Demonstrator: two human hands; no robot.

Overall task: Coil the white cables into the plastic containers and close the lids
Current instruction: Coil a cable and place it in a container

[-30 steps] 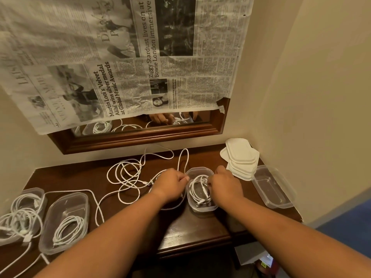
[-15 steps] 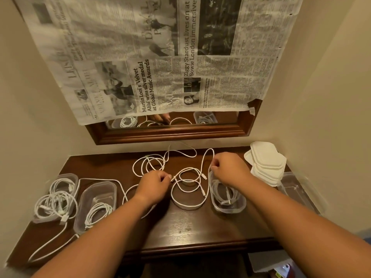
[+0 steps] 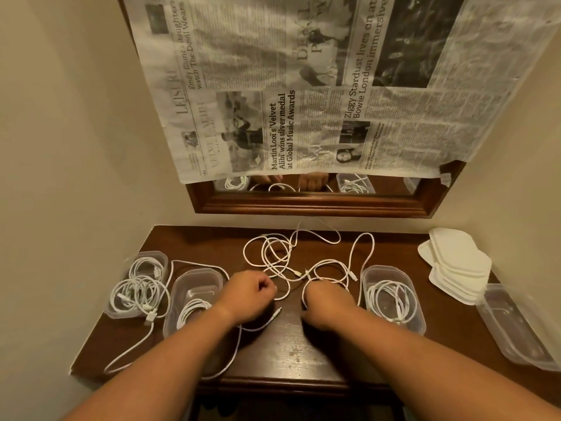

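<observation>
Loose white cables [image 3: 291, 253] lie tangled across the middle of the dark wooden table [image 3: 303, 354]. My left hand [image 3: 252, 294] and my right hand [image 3: 326, 302] rest side by side at the tangle's near edge, each closed on a strand of cable. A clear container [image 3: 408, 322] with a coiled cable [image 3: 388, 299] stands just right of my right hand. At the left, one container [image 3: 182, 299] holds a coil and another [image 3: 158, 258] overflows with cables. An empty container [image 3: 516, 335] sits at the far right.
A stack of white lids [image 3: 458, 262] lies at the back right. A wood-framed mirror [image 3: 318, 205], mostly covered by newspaper [image 3: 303, 86], hangs on the wall behind the table. Walls close in on the left and right. One cable trails over the table's front left edge.
My right hand left the right container's rim and came left to the loose cables. My left hand stayed on the cable. The head camera shifted left, so the whole scene sits further right.
</observation>
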